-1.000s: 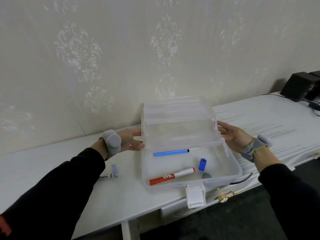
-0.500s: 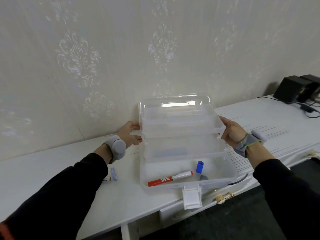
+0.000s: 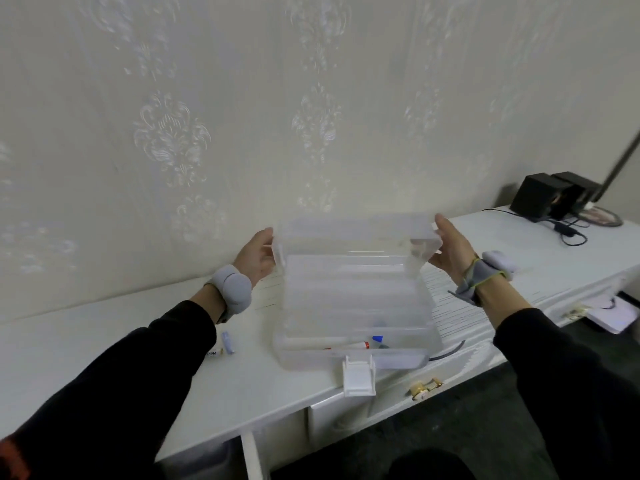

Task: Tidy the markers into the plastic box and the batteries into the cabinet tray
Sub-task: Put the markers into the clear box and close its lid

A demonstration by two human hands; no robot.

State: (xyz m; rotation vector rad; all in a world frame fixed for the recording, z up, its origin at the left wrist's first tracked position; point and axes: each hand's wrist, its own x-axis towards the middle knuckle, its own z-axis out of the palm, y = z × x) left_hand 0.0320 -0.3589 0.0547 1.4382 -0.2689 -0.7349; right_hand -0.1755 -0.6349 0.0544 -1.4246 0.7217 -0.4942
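Left hand [image 3: 254, 255] & right hand [image 3: 450, 252] pinch the lid [image 3: 353, 271] by its side edges, half-lowered over the plastic box [image 3: 356, 362], prob. to shut evenly. Batteries [image 3: 223, 346] lie outside on cabinet top [image 3: 138, 327].

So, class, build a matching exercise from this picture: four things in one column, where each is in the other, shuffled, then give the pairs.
Column one:
1. red marker
2. batteries
3. white latch
4. black speakers

Column two:
A. far right end of the counter
B. hanging off the box's front edge
C. inside the plastic box
D. on the counter, left of the box

Pairs: 1-C, 2-D, 3-B, 4-A
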